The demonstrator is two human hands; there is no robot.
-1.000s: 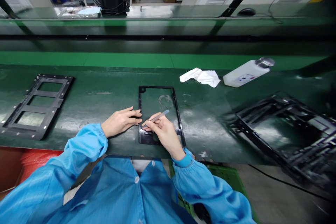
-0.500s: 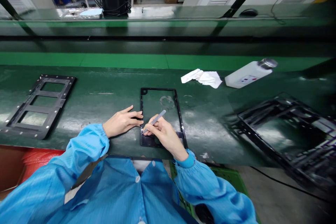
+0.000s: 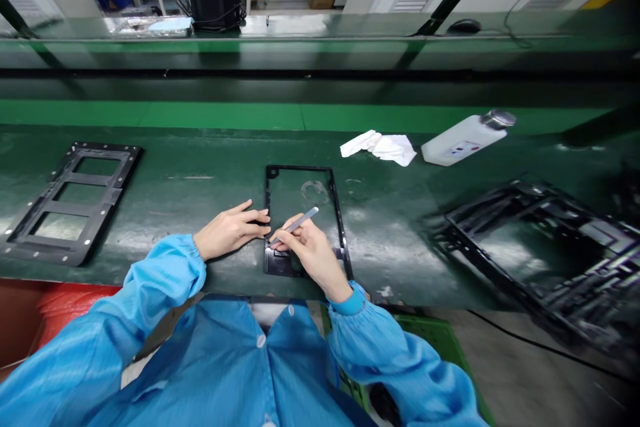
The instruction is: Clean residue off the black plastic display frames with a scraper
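A thin black rectangular frame [image 3: 338, 210] lies on the green bench in front of me. My left hand [image 3: 227, 232] rests flat on the bench with its fingertips pressing the frame's left edge. My right hand [image 3: 310, 253] grips grey tweezers [image 3: 296, 224] like a pen. Their tip touches the near left part of the frame, close to my left fingertips. The frame's near end is partly hidden under my right hand.
A black multi-window fixture [image 3: 70, 200] lies at the left. A stack of black frames [image 3: 540, 247] sits at the right. A crumpled white cloth [image 3: 380, 145] and a white bottle [image 3: 465, 137] lying on its side are beyond the frame. A green crate [image 3: 430, 340] stands below.
The hands stay on the frame. The tweezers' angle shifts slightly, and the tip remains at the near left part of the frame. My head moved a little.
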